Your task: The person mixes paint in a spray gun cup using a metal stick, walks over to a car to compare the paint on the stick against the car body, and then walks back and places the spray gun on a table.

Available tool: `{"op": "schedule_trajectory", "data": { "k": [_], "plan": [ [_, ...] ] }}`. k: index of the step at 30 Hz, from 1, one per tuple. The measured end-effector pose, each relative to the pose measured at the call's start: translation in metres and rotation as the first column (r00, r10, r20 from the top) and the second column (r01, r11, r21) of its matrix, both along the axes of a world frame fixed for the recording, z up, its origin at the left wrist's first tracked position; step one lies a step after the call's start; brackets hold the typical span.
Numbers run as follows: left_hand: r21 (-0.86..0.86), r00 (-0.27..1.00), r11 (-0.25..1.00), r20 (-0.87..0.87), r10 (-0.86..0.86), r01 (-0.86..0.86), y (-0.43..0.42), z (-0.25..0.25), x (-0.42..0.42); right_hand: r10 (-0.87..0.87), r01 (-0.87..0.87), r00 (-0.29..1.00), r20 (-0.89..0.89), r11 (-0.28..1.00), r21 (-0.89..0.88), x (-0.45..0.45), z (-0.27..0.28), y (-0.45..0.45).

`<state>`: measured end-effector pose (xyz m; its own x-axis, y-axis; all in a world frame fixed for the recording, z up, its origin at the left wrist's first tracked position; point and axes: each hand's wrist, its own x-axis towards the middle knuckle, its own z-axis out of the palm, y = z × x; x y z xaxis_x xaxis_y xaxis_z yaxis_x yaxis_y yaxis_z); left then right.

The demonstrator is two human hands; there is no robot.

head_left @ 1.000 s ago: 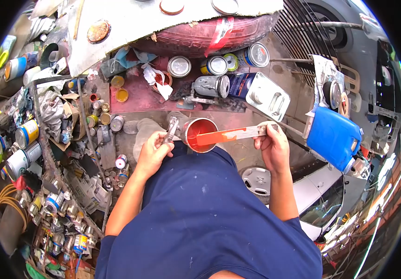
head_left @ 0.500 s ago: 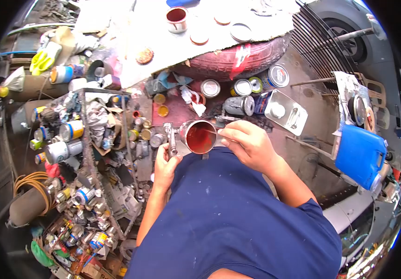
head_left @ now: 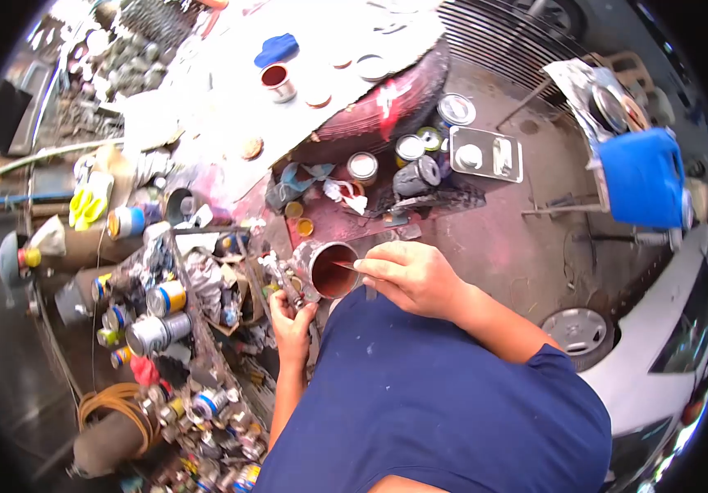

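My left hand (head_left: 291, 327) is closed around the handle of a spray gun (head_left: 281, 276), held in front of my body. Attached to the gun is a metal cup (head_left: 303, 261), tilted so that its mouth faces me, with red paint (head_left: 333, 281) inside. My right hand (head_left: 416, 278) pinches a thin stirring stick (head_left: 344, 264) whose far end reaches into the cup. The tip of the stick is hard to make out against the paint.
Ahead, a covered table (head_left: 222, 107) bears a paint-stained tin (head_left: 280, 89), lids and a blue cloth (head_left: 277, 50). Below it are a red-marked tire (head_left: 354, 123) and several cans. Paint cans crowd the left rack (head_left: 198, 329). A blue jerrycan (head_left: 641, 177) and a car (head_left: 641, 345) stand right.
My view has turned, so the surroundings look rotated and the car's wheel now shows at right. Both hands keep their holds, and the stick is still inside the cup.
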<state>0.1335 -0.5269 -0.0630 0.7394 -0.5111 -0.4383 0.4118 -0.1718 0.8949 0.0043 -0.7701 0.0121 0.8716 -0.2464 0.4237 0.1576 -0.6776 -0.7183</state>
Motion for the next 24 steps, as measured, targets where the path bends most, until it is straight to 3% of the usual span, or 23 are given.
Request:
{"op": "schedule_trajectory", "data": {
  "k": [3,6,7,11,14,15,18,19,24],
  "plan": [
    [-0.011,0.994,0.995,0.047,-0.094,0.094,0.008,-0.003,0.000,-0.174,0.173,0.985,0.014,0.985,0.019,-0.022,-0.003,0.029],
    [0.053,0.969,0.972,0.081,-0.232,0.228,0.011,-0.015,-0.002,-0.325,0.343,0.939,-0.111,0.900,0.270,-0.052,-0.013,0.073],
    [0.096,0.954,0.957,0.094,-0.284,0.275,0.011,-0.020,-0.003,-0.344,0.367,0.930,-0.130,0.889,0.273,-0.064,-0.012,0.086],
    [0.000,0.891,0.892,0.030,-0.452,0.452,-0.007,-0.017,-0.022,-0.444,0.452,0.891,-0.092,0.888,0.091,-0.105,-0.003,0.099],
    [-0.022,0.847,0.847,-0.009,-0.532,0.531,-0.029,-0.009,-0.043,-0.651,0.651,0.759,-0.025,0.757,0.047,-0.136,0.001,0.097],
    [-0.058,0.824,0.823,-0.020,-0.567,0.565,-0.037,-0.008,-0.049,-0.713,0.710,0.701,-0.006,0.697,0.102,-0.147,0.002,0.101],
    [-0.044,0.740,0.739,0.058,-0.670,0.673,-0.060,0.000,-0.071,-0.819,0.835,0.538,-0.200,0.483,0.265,-0.175,0.016,0.125],
    [-0.055,0.728,0.726,0.060,-0.683,0.685,-0.069,-0.002,-0.080,-0.804,0.804,0.549,-0.229,0.432,0.409,-0.186,0.013,0.131],
    [-0.064,0.608,0.605,0.067,-0.791,0.794,-0.118,0.011,-0.144,-0.917,0.892,0.400,-0.015,0.385,0.236,-0.260,0.021,0.123]
  ]
}}
